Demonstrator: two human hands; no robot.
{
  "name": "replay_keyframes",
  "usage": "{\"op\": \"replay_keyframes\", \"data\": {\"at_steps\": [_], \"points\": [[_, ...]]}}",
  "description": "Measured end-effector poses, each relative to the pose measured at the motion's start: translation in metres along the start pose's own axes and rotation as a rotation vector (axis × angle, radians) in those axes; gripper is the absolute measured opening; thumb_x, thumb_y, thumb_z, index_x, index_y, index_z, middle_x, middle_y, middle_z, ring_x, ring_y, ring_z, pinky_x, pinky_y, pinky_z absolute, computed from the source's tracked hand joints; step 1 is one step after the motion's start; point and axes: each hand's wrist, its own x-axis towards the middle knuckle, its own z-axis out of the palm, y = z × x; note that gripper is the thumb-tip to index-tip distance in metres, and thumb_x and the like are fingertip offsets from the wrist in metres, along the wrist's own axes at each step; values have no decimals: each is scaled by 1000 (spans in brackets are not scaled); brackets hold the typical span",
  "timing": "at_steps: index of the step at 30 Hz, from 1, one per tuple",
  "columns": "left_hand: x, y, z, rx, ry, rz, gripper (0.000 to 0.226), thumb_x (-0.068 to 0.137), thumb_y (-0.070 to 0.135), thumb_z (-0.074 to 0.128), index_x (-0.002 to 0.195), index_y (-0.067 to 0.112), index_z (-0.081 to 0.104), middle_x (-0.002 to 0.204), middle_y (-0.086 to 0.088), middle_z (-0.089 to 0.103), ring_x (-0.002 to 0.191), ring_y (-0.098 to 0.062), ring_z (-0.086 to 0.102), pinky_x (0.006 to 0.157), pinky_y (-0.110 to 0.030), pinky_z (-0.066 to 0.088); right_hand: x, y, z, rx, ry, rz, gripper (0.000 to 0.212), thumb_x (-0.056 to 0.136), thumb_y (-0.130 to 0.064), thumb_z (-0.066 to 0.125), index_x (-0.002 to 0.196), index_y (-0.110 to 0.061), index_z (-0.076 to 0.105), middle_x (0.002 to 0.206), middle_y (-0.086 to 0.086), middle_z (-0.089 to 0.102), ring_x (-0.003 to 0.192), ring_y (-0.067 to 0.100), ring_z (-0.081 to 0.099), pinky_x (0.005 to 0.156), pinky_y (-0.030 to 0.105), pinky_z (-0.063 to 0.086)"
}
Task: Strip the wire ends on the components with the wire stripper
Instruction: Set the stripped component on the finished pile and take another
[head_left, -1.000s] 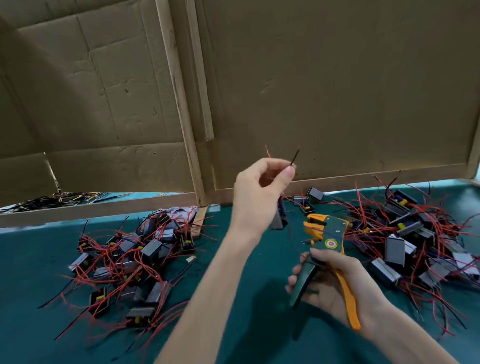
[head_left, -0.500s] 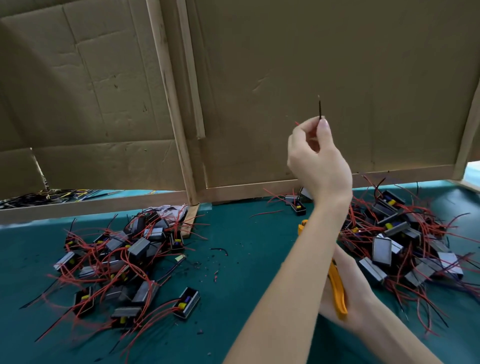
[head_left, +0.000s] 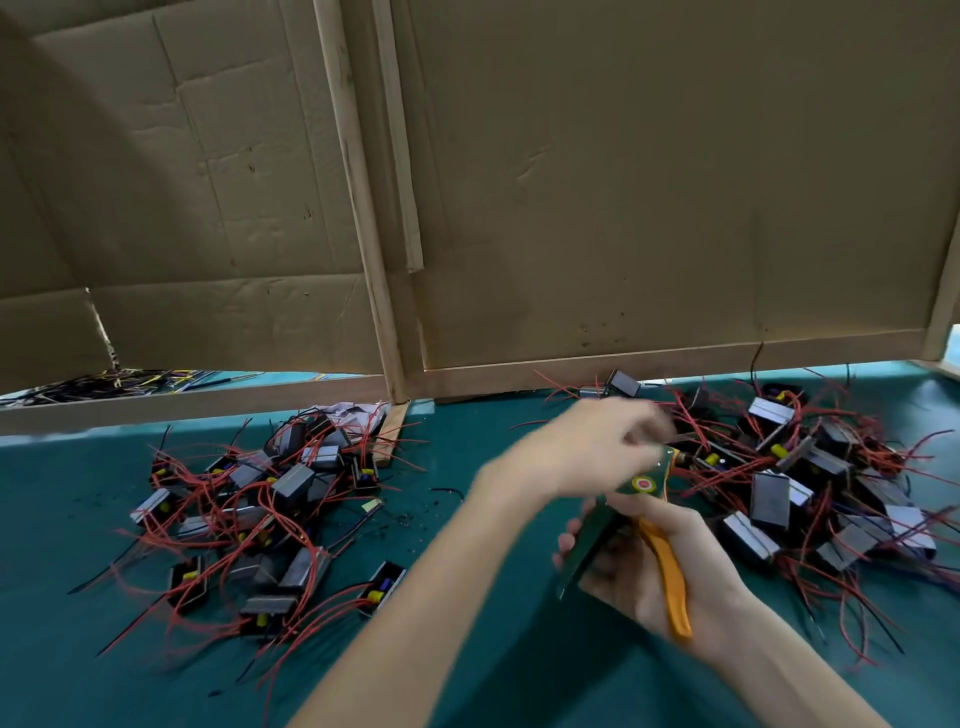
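From the head camera I see the teal table (head_left: 78, 649) closed off at the far side by a cardboard wall (head_left: 649, 182) on a wooden rail (head_left: 208, 402). Open mat runs down the middle between two heaps of components, the left pile (head_left: 260, 509) and the right pile (head_left: 810, 483), each too tangled in red wires to count piece by piece. One wire stripper (head_left: 641, 486) sits near centre-right, its orange and green handles grasped in the right hand (head_left: 660, 566), head pointing toward the right pile. The left hand (head_left: 597, 447) is just above the stripper's head, blurred; I cannot tell whether it grips anything.
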Motion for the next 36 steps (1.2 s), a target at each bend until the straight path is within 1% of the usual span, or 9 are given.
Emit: {"op": "replay_keyframes", "data": {"at_steps": [4, 7, 9, 14, 20, 22, 25, 29, 36], "points": [[-59, -54, -26, 527, -411, -479, 46, 89, 48, 59, 116, 11, 58, 121, -8, 61, 108, -25, 57, 79, -28, 41, 0, -2, -1, -6, -33, 0, 17, 73, -12, 60, 83, 1, 60, 77, 21, 62, 66, 37, 66, 66, 47, 59], [-87, -93, -28, 507, -604, -729, 48, 78, 55, 70, 79, 11, 52, 85, 1, 64, 81, -21, 60, 70, -28, 45, 1, -1, 0, -20, -31, -8, 18, 73, -12, 61, 85, 1, 61, 77, 21, 62, 67, 38, 66, 65, 49, 59], [-94, -109, -28, 461, -643, -781, 42, 76, 51, 75, 73, 19, 48, 77, 5, 56, 81, -22, 61, 71, -30, 47, 1, -1, -1, -26, -30, -8, 18, 72, -12, 62, 85, 1, 61, 78, 21, 63, 68, 38, 66, 65, 49, 59], [-88, -132, -25, 329, -453, -726, 57, 75, 50, 75, 112, 8, 64, 105, -5, 70, 79, -17, 63, 61, -25, 46, 2, -3, -4, -27, -6, -14, 19, 72, -12, 62, 85, 1, 61, 79, 22, 63, 69, 38, 67, 65, 49, 59], [-61, -132, -5, -175, -178, -656, 27, 88, 22, 69, 108, 11, 56, 64, -1, 70, 48, -10, 63, 43, -14, 41, 2, -4, -5, -19, -4, -5, 18, 72, -12, 62, 85, 1, 61, 80, 22, 63, 70, 39, 67, 65, 49, 59], [-57, -132, -4, -261, -154, -633, 15, 91, 8, 59, 105, 10, 58, 64, -4, 70, 48, -12, 63, 41, -15, 39, 2, -4, -5, -9, -3, 3, 18, 72, -11, 62, 84, 2, 61, 80, 22, 62, 69, 39, 66, 65, 49, 59], [-59, -133, -6, -350, -176, -556, 24, 91, -2, 44, 100, 10, 63, 72, -7, 70, 55, -12, 65, 45, -15, 38, 2, -3, -6, 3, 1, 7, 19, 70, -11, 64, 83, 2, 62, 81, 23, 62, 70, 40, 66, 65, 49, 58], [-66, -137, -8, -323, -206, -366, 20, 84, 0, 62, 99, 11, 70, 81, -6, 72, 68, -13, 65, 67, -27, 48, 3, -3, -7, 6, 9, 13, 21, 69, -11, 64, 85, 2, 61, 81, 23, 63, 70, 39, 67, 65, 49, 58], [-61, -138, 4, -167, 126, -245, 10, 74, 15, 81, 70, 20, 73, 69, 5, 71, 61, 0, 61, 65, -17, 50, 5, -4, -10, 27, -1, 4, 26, 61, -11, 71, 83, 2, 64, 82, 23, 63, 72, 40, 67, 67, 50, 58]]}}
